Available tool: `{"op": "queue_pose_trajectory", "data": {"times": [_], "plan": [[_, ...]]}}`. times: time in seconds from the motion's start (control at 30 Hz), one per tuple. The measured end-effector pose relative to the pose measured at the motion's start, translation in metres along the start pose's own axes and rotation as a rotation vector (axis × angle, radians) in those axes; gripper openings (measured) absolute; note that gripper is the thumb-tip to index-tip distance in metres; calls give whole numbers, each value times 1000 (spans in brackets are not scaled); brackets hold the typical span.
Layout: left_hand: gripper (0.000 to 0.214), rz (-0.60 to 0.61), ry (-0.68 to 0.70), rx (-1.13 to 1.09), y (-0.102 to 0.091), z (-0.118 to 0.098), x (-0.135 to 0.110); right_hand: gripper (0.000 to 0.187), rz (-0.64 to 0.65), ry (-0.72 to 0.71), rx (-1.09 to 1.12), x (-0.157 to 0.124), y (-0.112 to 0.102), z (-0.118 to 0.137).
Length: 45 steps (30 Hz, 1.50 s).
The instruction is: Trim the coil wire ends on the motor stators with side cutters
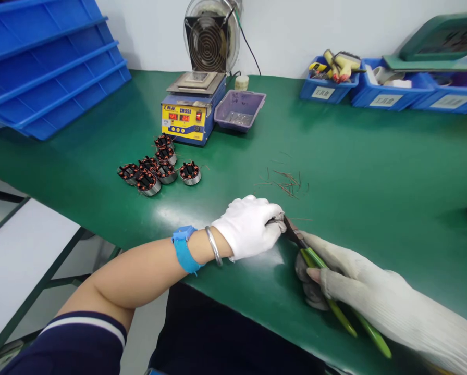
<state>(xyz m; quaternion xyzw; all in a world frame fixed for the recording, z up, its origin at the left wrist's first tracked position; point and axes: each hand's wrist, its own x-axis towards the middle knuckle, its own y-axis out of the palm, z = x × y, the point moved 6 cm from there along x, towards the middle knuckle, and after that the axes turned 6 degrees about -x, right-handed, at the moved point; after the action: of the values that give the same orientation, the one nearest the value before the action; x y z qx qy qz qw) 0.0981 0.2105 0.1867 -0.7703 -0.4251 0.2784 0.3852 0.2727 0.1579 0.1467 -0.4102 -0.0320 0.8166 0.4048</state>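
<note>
My left hand [252,227], in a white glove, is closed in a pinch near the table's front edge. What its fingers hold is hidden. In my gloved right hand [345,268] are green-handled pliers [312,256], their dark jaws pointing left and meeting the left fingertips. A thin wire [302,219] shows just past the jaws. Beyond the hands lie loose wire offcuts [289,183] in a small scatter. To the left, several copper-wound motor stators [148,182] stand in a cluster, with a single stator [190,173] a little apart from them.
A blue and yellow heating unit [184,122] with red digits stands at the back, a fan [208,44] behind it. Beside it sits a purple tray [239,109]. Blue bins [329,88] line the wall at right. Stacked blue crates [53,62] fill the far left.
</note>
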Motion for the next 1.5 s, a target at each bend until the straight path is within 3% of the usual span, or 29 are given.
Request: {"op": "queue_pose_trajectory", "data": {"times": [0.1, 0.2, 0.33, 0.4, 0.47, 0.53, 0.6, 0.7, 0.8, 0.87, 0.93, 1.07, 1.17, 1.33, 1.43, 1.5], "plan": [[17, -24, -14, -35, -2, 0, 0, 81, -47, -23, -132, 0, -4, 3], [18, -105, -38, -167, -11, 4, -1, 73, -204, -25, -474, -1, -11, 12], [20, -449, -38, -273, -44, 18, -5, 61, -519, -23, -904, -3, -14, 32], [14, -596, -51, -211, -59, 26, -6, 61, -683, -220, -982, -2, -5, 52], [15, -650, -108, -83, -68, 33, -5, 61, -820, -498, -992, -2, 8, 74], [19, -635, -202, 95, -74, 37, -4, 54, -825, -690, -980, 4, 23, 90], [25, -580, -303, 256, -79, 40, -5, 37, -742, -743, -972, 16, 33, 101], [37, -493, -417, 386, -88, 45, -8, 22, -713, -701, -948, 24, 27, 106], [47, -444, -509, 417, -97, 54, -13, 21, -816, -614, -884, 10, -9, 94], [52, -412, -555, 408, -100, 61, -15, 26, -934, -383, -803, -7, -52, 67], [55, -375, -569, 395, -100, 66, -16, 37, -1022, 139, -673, -29, -101, 20], [55, -350, -535, 396, -94, 62, -15, 61, -1098, 502, -639, -73, -153, -38], [52, -345, -489, 391, -86, 51, -14, 71, -1181, 456, -708, -80, -154, -46], [48, -363, -377, 347, -80, 32, -15, 70, -1045, 148, -816, -20, -121, -26], [67, -360, -344, 370, -84, 30, -20, 64, -997, 9, -789, 14, -114, -12], [84, -292, -357, 388, -84, 36, -21, 66, -994, -64, -733, 21, -113, -3]]}}
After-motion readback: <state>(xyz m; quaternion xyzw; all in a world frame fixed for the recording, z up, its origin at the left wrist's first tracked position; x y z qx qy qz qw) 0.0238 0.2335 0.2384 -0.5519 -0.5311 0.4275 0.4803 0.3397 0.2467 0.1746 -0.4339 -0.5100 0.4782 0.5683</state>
